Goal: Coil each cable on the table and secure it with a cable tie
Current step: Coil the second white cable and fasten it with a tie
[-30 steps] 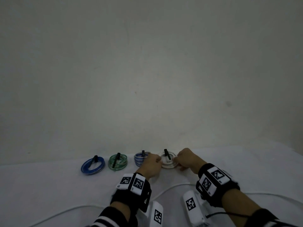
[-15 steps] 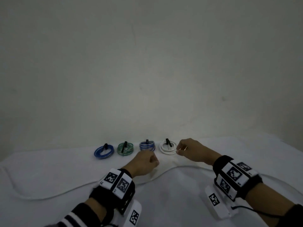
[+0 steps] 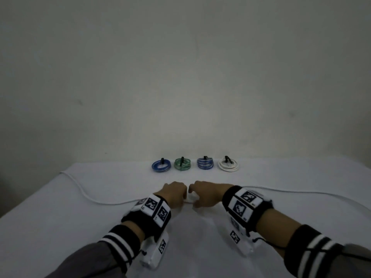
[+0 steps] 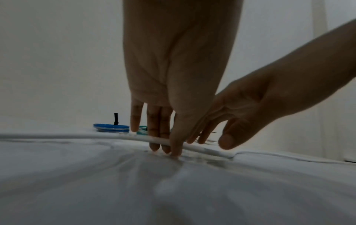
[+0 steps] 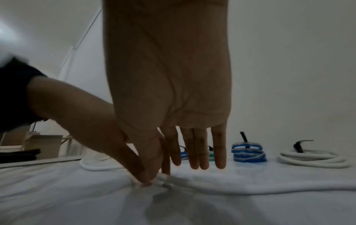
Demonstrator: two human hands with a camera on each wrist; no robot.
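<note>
A long loose white cable (image 3: 112, 203) (image 4: 77, 136) (image 5: 250, 191) snakes across the white-clothed table. Both hands meet on it at the middle. My left hand (image 3: 176, 194) (image 4: 169, 146) pinches it, thumb in front and fingers behind. My right hand (image 3: 202, 197) (image 5: 159, 175) closes thumb and forefinger on the cable just beside the left one, its other fingers hanging straight. Along the back stand a blue coil (image 3: 161, 166) (image 4: 111, 127), a green coil (image 3: 182, 164), a striped blue coil (image 3: 205, 163) (image 5: 248, 153) and a white coil (image 3: 228, 165) (image 5: 312, 158), each bound with a black tie.
A plain wall rises right behind the row of coils. The white cloth (image 3: 200, 247) wrinkles under my hands. The table's left edge runs diagonally at the left. Cardboard boxes (image 5: 44, 146) stand beyond the table on that side.
Both hands have drawn back from the white coil in the back row to the middle of the table. They now hold the loose white cable.
</note>
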